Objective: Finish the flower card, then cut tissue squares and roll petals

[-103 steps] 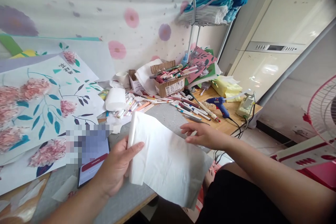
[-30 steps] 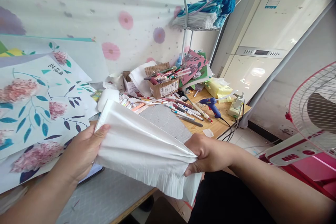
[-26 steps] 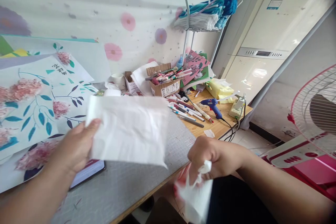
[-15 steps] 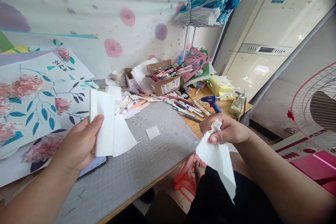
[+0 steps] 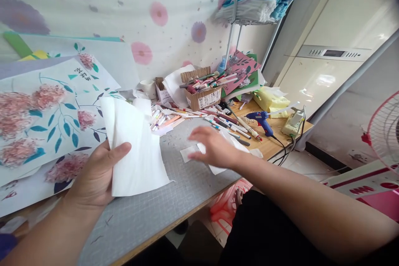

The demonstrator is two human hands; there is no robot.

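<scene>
My left hand [image 5: 96,176] grips a folded sheet of thin white paper [image 5: 135,153] by its left edge, thumb on top. The sheet stands up over the mat, its right side torn. My right hand [image 5: 215,147] is over the grey cutting mat [image 5: 146,212], fingers apart and holding nothing. Partly covered by that hand and forearm, a torn piece of white paper [image 5: 217,169] lies near the table's right edge. A small white square [image 5: 187,153] lies on the mat just left of my right fingers.
Marker pens [image 5: 229,124] are strewn behind the mat, before a cardboard box [image 5: 204,99] of pens. A blue glue gun [image 5: 261,121] with a cord stands at right, near a yellow tissue pack [image 5: 272,102]. Flower pictures [image 5: 52,108] cover the left side. A fan [image 5: 385,129] stands at far right.
My right hand has moved left over the mat and let go of the torn paper piece, which now lies there. The sheet in my left hand has spread wider. The view has shifted slightly.
</scene>
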